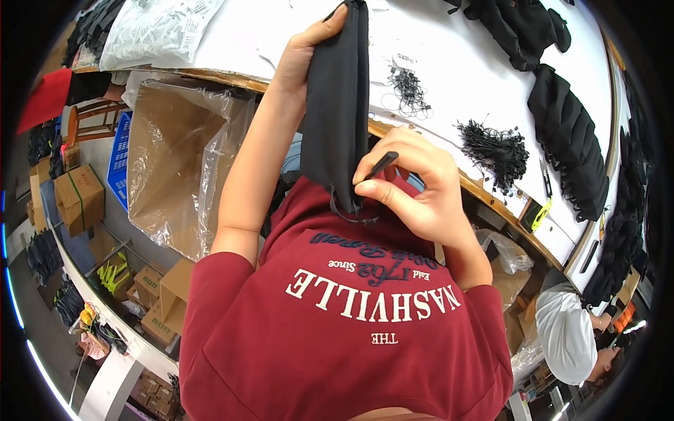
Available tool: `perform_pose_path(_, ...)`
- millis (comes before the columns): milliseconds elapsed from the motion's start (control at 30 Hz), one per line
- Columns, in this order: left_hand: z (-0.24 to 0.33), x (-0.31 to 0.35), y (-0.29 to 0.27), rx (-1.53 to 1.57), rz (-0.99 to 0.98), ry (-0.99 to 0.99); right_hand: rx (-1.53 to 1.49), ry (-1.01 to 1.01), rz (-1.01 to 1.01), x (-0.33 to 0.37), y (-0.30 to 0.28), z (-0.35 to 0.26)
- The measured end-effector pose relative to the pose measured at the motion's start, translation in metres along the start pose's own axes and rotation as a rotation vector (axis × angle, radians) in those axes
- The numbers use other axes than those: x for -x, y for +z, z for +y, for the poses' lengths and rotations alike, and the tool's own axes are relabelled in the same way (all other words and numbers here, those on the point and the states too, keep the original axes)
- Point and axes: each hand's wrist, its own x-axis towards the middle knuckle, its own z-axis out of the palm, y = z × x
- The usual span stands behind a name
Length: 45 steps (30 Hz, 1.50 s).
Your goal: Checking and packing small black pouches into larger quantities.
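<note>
A long, narrow black fabric case (333,105) stretches away from my body, partly over the table edge. My left hand (312,45) is closed round its far part, the thumb lying along the top. At the near end, my right hand (414,182) pinches the case's edge between thumb and forefinger. A short dark stick-like piece (382,165) pokes up from those fingers; its kind is unclear. Thin dark cord (344,214) hangs from the case's near end, against my red shirt. What fills the case, if anything, is hidden.
On the white table (435,42) lie a bundle of black looped strings (495,151), a smaller string bundle (407,91), a yellow-green-handled tool (540,216) and a row of black fabric pieces (569,140). A plastic-lined box (168,161) stands left. Another person (565,337) is at right.
</note>
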Motion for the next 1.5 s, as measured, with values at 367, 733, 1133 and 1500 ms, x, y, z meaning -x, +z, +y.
perform_pose_path(367, 0.004, 0.001, -0.003, -0.007, 0.014, 0.034, 0.015, 0.039, -0.012, 0.006, -0.004, -0.006)
perform_pose_path(733, -0.004, 0.005, 0.024, -0.173, -0.431, 0.293, 0.135, 0.006, 0.091, -0.005, -0.01, -0.006)
perform_pose_path(1133, 0.012, 0.002, 0.0, -0.129, 0.093, 0.122, 0.089, 0.131, 0.046, 0.01, -0.012, 0.0)
perform_pose_path(1500, 0.03, 0.042, -0.004, -1.246, -0.239, 0.586, -0.915, 0.646, 0.448, 0.015, -0.063, 0.045)
